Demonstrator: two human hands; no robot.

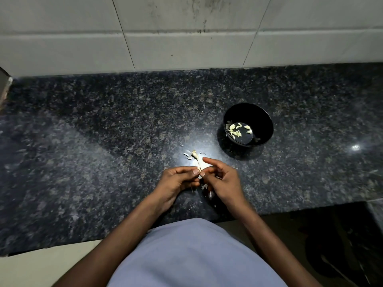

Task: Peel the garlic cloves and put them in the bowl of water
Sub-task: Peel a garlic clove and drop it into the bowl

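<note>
Both my hands meet over the dark granite counter near its front edge. My left hand pinches a small pale garlic clove between thumb and fingers. My right hand pinches the same clove with its thumb, its index finger pointing up and left. Just beyond the hands lies the dry garlic stem with bits of skin. More skin flakes hang or lie below the hands. A black bowl of water stands to the upper right, with several peeled cloves in it.
A tiled wall rises behind the counter. The counter's front edge steps back at the lower right, where a dark area lies below. My blue shirt fills the bottom centre.
</note>
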